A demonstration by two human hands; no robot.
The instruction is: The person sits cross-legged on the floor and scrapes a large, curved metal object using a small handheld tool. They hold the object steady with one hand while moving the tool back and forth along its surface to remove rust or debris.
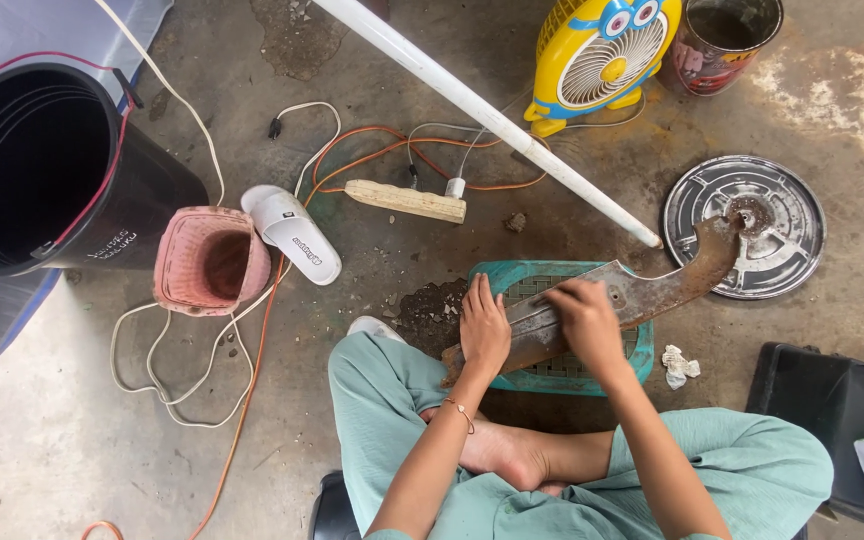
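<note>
Left hand (pixel 484 328) lay flat, fingers extended, pressing near end of rusty curved metal blade (pixel 632 295). Right hand (pixel 587 318) curled down on blade middle; grip type could not be told. Blade rested across teal plastic basket (pixel 642 362), far tip reaching round metal disc (pixel 747 228). White pipe (pixel 482 108) crossed just beyond. Pink basket (pixel 210 262), white slipper (pixel 292 234), black bucket (pixel 47 165) lay left.
</note>
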